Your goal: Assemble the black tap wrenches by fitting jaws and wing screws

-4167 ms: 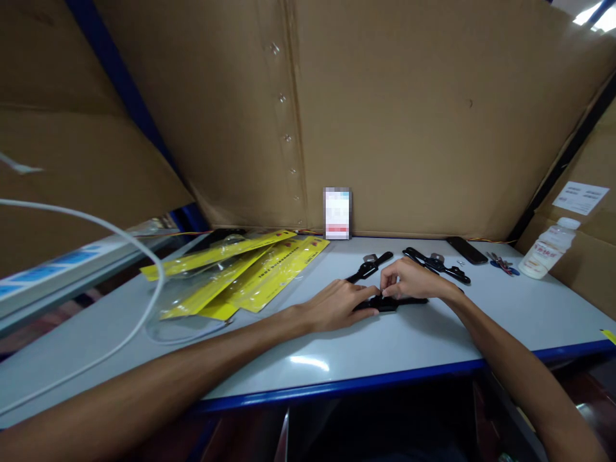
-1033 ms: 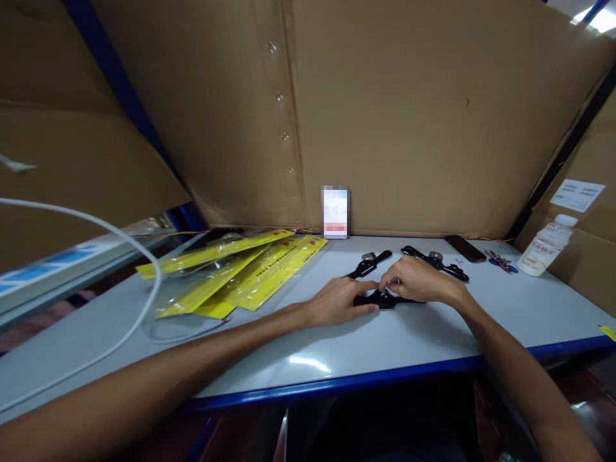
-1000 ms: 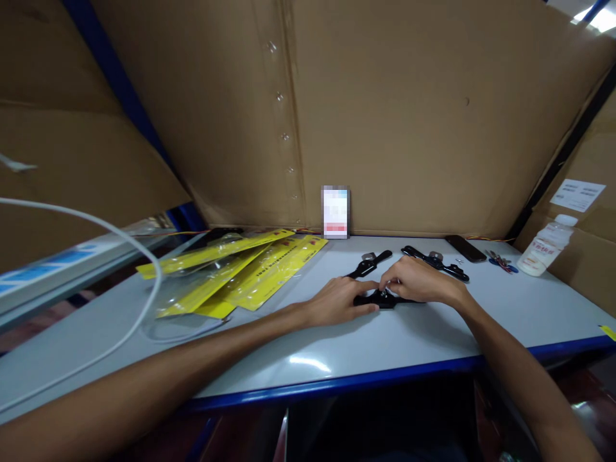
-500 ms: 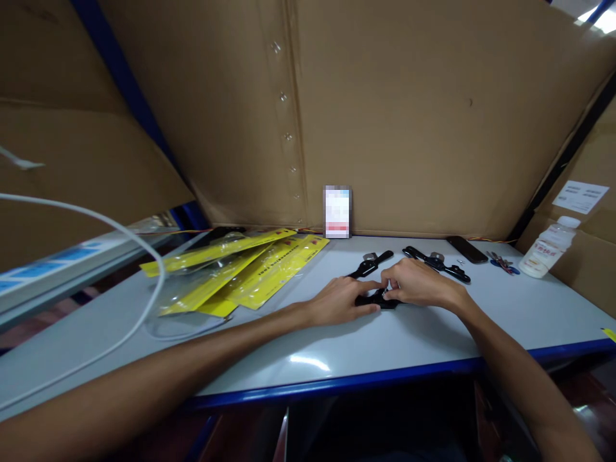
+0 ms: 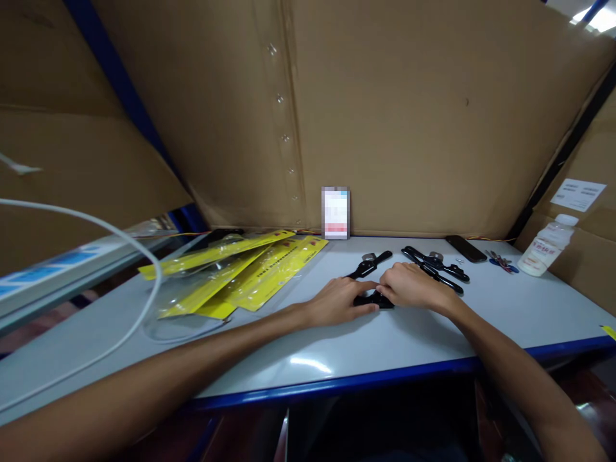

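Note:
A black spokeshave [image 5: 385,304] lies flat on the table between my hands, its middle largely covered by fingers. My left hand [image 5: 342,299] grips one end, thumb on the near side and fingers on the far side. My right hand [image 5: 409,284] is closed over the middle of the tool, fingertips curled down and hidden, so the exact part they pinch does not show. Beyond my hands lies another black spokeshave [image 5: 369,264] with a grey blade. More black spokeshave parts [image 5: 436,266], with a grey blade among them, rest just past my right hand.
Yellow cards in clear plastic packaging [image 5: 260,273] lie at left, near a white cable [image 5: 156,282]. A phone with a lit screen [image 5: 335,215] leans on the cardboard at the back. A dark phone [image 5: 466,248], keys [image 5: 501,262] and a bottle [image 5: 546,247] stand or lie at right.
My right hand has turned and shifted slightly left, its fingers now curled lower over the spokeshave. More of a black handle shows behind it. My left hand keeps its grip.

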A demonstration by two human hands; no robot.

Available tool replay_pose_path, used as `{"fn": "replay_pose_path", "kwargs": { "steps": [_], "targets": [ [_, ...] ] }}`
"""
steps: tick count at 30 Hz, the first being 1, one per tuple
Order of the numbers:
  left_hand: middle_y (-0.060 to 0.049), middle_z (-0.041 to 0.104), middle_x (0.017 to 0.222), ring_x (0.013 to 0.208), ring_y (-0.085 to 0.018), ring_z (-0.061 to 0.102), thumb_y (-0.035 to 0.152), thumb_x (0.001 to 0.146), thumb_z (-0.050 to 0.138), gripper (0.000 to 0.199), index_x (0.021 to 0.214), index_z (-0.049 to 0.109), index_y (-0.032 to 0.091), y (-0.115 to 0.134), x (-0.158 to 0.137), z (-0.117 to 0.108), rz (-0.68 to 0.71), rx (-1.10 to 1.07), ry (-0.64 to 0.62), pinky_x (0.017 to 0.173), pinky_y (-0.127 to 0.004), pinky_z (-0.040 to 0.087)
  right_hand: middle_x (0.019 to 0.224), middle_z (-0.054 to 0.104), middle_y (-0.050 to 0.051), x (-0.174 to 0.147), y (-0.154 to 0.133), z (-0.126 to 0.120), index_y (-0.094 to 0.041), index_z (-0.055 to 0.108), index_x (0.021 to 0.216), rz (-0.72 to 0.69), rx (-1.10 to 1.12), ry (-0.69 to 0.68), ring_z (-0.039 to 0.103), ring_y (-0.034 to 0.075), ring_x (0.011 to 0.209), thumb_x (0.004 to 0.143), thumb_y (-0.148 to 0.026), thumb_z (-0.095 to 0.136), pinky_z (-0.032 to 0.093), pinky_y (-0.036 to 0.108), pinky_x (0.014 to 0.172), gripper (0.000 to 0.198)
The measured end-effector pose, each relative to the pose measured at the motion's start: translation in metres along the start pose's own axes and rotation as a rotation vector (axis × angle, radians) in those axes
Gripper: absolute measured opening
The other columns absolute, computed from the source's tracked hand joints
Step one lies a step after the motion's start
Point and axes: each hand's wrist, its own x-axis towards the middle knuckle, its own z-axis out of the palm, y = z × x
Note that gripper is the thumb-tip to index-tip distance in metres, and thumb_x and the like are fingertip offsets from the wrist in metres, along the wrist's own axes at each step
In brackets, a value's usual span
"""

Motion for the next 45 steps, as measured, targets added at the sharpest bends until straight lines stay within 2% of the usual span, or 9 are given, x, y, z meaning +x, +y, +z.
{"fn": "replay_pose_path", "kwargs": {
  "steps": [4,8,12,23,27,32,34,38,45],
  "targets": [
    [-0.003,0.072,0.082,0.076,-0.023,0.067,0.05,0.093,0.055,0.046,0.13,0.063,0.024,-0.001,0.0,0.001,-0.001,-0.001,0.002,0.069,-0.029,0.045,0.072,0.067,0.006,-0.003,0.007,-0.005,-0.016,0.071,0.074,0.014,0.069,-0.031,0.053,0.015,0.063,0.094,-0.027,0.05,0.022,0.028,0.057,0.03],
    [-0.003,0.072,0.081,0.075,-0.023,0.067,0.049,0.093,0.054,0.048,0.133,0.062,0.023,-0.001,0.0,0.0,0.007,-0.007,0.0,0.07,-0.03,0.046,0.079,0.068,0.003,-0.006,0.017,-0.01,-0.02,0.072,0.089,0.029,0.168,0.049,0.054,0.014,0.069,0.089,-0.034,0.064,0.024,0.026,0.058,0.016],
    [-0.003,0.071,0.077,0.075,-0.023,0.067,0.051,0.093,0.051,0.052,0.136,0.06,0.023,0.0,0.0,-0.001,0.013,0.001,-0.004,0.07,-0.03,0.045,0.082,0.068,-0.001,-0.008,0.019,-0.013,-0.025,0.072,0.102,-0.095,0.271,-0.005,0.053,0.012,0.068,0.084,-0.019,0.065,0.026,0.024,0.061,0.021],
    [-0.004,0.072,0.08,0.075,-0.023,0.067,0.052,0.093,0.053,0.044,0.122,0.067,0.022,-0.002,0.0,0.0,0.023,-0.021,0.009,0.069,-0.029,0.045,0.078,0.069,0.003,-0.004,0.008,-0.008,-0.019,0.072,0.087,-0.063,0.14,-0.014,0.055,0.014,0.068,0.087,-0.02,0.064,0.024,0.025,0.058,0.008],
    [-0.004,0.071,0.079,0.075,-0.023,0.067,0.05,0.094,0.053,0.042,0.121,0.068,0.021,0.0,0.0,-0.001,0.013,-0.029,-0.002,0.07,-0.029,0.044,0.078,0.07,0.009,-0.001,-0.001,-0.005,-0.016,0.072,0.08,-0.014,0.004,-0.001,0.059,0.017,0.069,0.093,-0.024,0.054,0.023,0.028,0.059,0.024],
    [-0.004,0.072,0.08,0.075,-0.022,0.067,0.049,0.094,0.052,0.046,0.128,0.065,0.022,0.001,0.0,-0.002,0.009,-0.012,-0.01,0.069,-0.029,0.044,0.077,0.071,0.008,-0.004,0.005,-0.009,-0.017,0.074,0.081,-0.013,0.065,0.035,0.057,0.015,0.065,0.094,-0.027,0.052,0.024,0.028,0.058,0.028],
    [-0.004,0.072,0.078,0.074,-0.022,0.067,0.05,0.094,0.052,0.051,0.136,0.061,0.022,0.0,0.0,-0.002,0.007,-0.004,-0.013,0.069,-0.029,0.044,0.08,0.073,0.005,-0.006,0.012,-0.011,-0.02,0.076,0.09,-0.05,0.132,0.092,0.057,0.014,0.067,0.092,-0.021,0.052,0.027,0.026,0.06,0.024],
    [-0.005,0.072,0.08,0.077,-0.023,0.067,0.052,0.093,0.051,0.053,0.134,0.062,0.02,-0.001,0.0,-0.001,-0.002,-0.003,-0.012,0.069,-0.029,0.044,0.087,0.075,0.002,-0.007,0.021,-0.01,-0.027,0.078,0.102,-0.143,0.225,0.093,0.06,0.013,0.073,0.081,-0.006,0.049,0.033,0.024,0.066,0.042],
    [-0.001,0.071,0.081,0.074,-0.02,0.066,0.049,0.092,0.053,0.052,0.139,0.057,0.026,-0.001,-0.001,-0.002,0.031,-0.04,0.01,0.069,-0.027,0.043,0.077,0.073,0.005,-0.006,0.017,-0.008,-0.021,0.079,0.086,-0.069,0.17,0.027,0.06,0.015,0.068,0.079,-0.007,0.053,0.032,0.025,0.064,0.031]
  ]
}}
